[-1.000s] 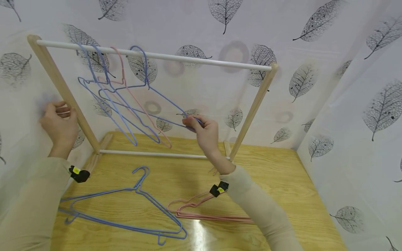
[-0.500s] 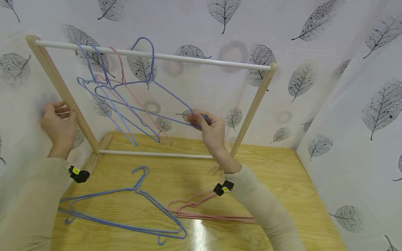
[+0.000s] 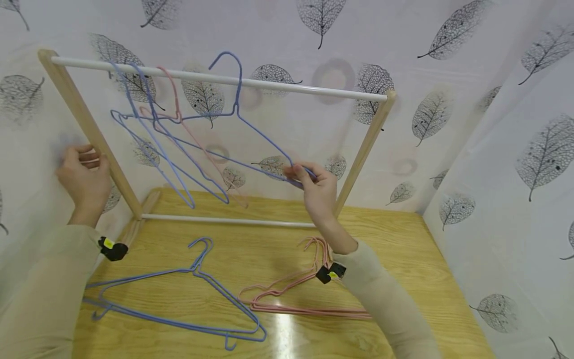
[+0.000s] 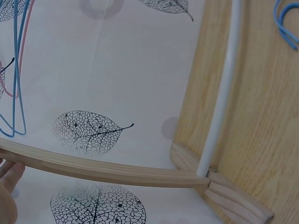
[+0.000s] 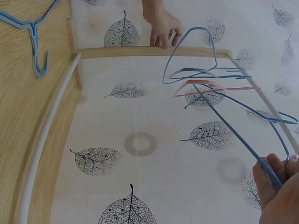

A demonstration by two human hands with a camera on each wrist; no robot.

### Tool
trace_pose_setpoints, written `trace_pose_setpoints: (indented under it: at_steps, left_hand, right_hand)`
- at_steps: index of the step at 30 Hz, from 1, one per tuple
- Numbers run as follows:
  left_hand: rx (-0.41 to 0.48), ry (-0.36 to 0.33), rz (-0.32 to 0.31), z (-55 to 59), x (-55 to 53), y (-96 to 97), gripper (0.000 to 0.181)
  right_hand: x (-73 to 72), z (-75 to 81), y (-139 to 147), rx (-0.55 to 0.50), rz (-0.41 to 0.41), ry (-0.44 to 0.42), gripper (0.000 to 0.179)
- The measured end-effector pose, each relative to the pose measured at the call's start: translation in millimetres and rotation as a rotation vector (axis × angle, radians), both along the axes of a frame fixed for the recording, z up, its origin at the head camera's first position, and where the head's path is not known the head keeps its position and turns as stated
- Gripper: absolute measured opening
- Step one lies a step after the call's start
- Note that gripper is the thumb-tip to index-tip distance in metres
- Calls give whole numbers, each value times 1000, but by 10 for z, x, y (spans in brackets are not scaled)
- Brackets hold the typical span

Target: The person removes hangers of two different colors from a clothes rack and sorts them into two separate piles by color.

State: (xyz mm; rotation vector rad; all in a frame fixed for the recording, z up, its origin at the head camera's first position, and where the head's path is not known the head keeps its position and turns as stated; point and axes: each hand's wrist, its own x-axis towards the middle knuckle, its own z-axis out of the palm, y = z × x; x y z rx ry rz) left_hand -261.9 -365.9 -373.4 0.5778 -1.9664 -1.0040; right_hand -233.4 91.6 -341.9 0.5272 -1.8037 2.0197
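In the head view my right hand (image 3: pixel 319 192) pinches the lower right corner of a blue clothes hanger (image 3: pixel 264 133). The hook of this hanger rises above the rack's white top rod (image 3: pixel 291 87), its tip higher than the rod and its neck crossing in front. My left hand (image 3: pixel 85 177) holds the left wooden post (image 3: pixel 85 117) of the rack, thumb on the near side. Left of the held hanger, two blue hangers (image 3: pixel 150 107) and one pink hanger (image 3: pixel 176 102) hang from the rod. The right wrist view shows the blue wire running into my right fingers (image 5: pixel 268 179).
Blue hangers (image 3: pixel 179 326) lie stacked on the wooden table (image 3: pixel 403 279) at front left. Several pink hangers (image 3: pixel 309 311) lie to their right, partly under my right forearm. A white lower rod (image 3: pixel 224 220) joins the posts. Leaf-patterned curtain (image 3: pixel 506 149) surrounds the table.
My right hand has moved right with the blue hanger. Its hook slid right along the rod and rose, its tip now above the rod. The left hand stays on the post.
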Motion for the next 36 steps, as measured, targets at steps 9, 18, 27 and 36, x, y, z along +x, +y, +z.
trace_pose_setpoints:
  at_steps: [9,18,27,36]
  left_hand:
    - [1,17,-23,-40,-16,-62,32]
    - [1,-10,-18,-46,-28,-58,33]
    - [7,12,5,5,0,11,32]
    - [4,31,-20,-21,-23,-53,31]
  right_hand:
    - [70,-74,179,-18,11,16,14]
    - [151,-173,414,-85,7,-9,15]
    - [264,-258,649,-108,-21,-6,13]
    - [442,-565,883,-103,-2,-169,17]
